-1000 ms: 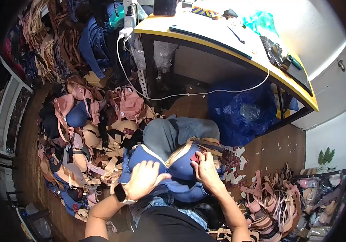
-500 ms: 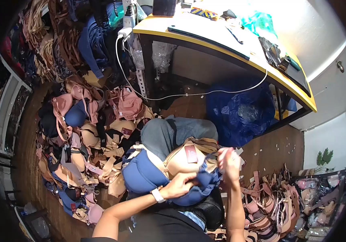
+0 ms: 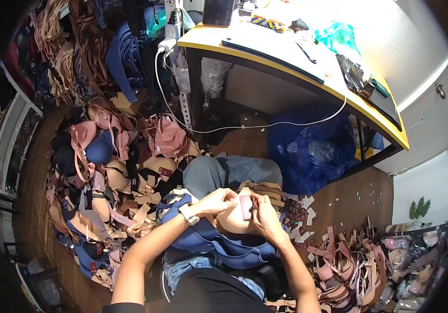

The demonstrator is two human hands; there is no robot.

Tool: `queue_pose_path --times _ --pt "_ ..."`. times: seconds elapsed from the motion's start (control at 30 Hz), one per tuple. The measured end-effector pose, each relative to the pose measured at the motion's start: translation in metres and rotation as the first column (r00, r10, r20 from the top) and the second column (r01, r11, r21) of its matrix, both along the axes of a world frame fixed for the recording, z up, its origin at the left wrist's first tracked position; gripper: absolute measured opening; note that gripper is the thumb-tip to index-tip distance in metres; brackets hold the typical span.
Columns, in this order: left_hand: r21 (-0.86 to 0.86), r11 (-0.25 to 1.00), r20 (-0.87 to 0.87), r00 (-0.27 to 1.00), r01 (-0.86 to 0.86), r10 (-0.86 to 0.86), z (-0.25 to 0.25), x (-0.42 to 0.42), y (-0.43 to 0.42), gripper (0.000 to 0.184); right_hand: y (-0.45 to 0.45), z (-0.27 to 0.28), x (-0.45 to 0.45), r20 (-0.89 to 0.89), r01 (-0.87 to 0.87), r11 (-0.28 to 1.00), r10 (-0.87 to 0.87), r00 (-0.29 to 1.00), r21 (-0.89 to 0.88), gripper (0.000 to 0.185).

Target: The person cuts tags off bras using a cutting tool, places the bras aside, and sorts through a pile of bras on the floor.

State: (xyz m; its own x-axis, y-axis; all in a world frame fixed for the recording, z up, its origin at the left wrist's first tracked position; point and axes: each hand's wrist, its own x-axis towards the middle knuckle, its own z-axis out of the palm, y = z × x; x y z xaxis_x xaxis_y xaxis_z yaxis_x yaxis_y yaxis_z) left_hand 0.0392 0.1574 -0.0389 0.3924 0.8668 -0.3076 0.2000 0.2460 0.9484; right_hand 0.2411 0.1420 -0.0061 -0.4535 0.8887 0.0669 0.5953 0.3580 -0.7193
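Observation:
On my lap a beige bra (image 3: pixel 232 221) lies over a blue bra (image 3: pixel 237 254). My left hand (image 3: pixel 217 201), with a pale watch on its wrist, is closed in a pinch at the upper edge of the beige cup. At the other side of that cup, my right hand (image 3: pixel 266 215) pinches a small hang tag (image 3: pixel 246 207), which looks pinkish from this angle. Tan straps (image 3: pixel 266 192) are bunched just beyond the cup. The exact grip of the left fingertips is partly hidden.
A large pile of bras (image 3: pixel 117 175) covers the floor at left. Another bra pile (image 3: pixel 352 266) is at lower right. Small maroon tags (image 3: pixel 296 213) are scattered beside my right knee. A yellow-edged table (image 3: pixel 286 58), white cable (image 3: pixel 266 127) and blue plastic bag (image 3: pixel 313 156) are ahead.
Both hands have moved from the blue bra up to the beige cup and its tag. The blue bra now lies lower on my lap, let go. Maroon tags beside the knee have come into view.

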Motion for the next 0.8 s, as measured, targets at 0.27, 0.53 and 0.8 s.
queue_pose_path --times 0.27,0.53,0.8 --pt "0.056 0.998 0.407 0.913 0.008 -0.030 0.010 0.039 -0.027 0.021 -0.026 0.024 -0.007 0.012 0.173 0.985 -0.173 0.985 0.014 0.028" --pt "0.092 0.935 0.153 0.923 0.343 -0.354 0.047 0.055 -0.072 0.036 0.032 0.006 0.057 -0.647 0.117 0.774 -0.592 0.480 -0.622 0.025" --pt "0.734 0.679 -0.348 0.869 0.019 0.351 0.037 0.028 -0.035 0.026 0.028 -0.021 -0.010 0.100 -0.098 0.975 0.079 0.992 0.200 0.029"
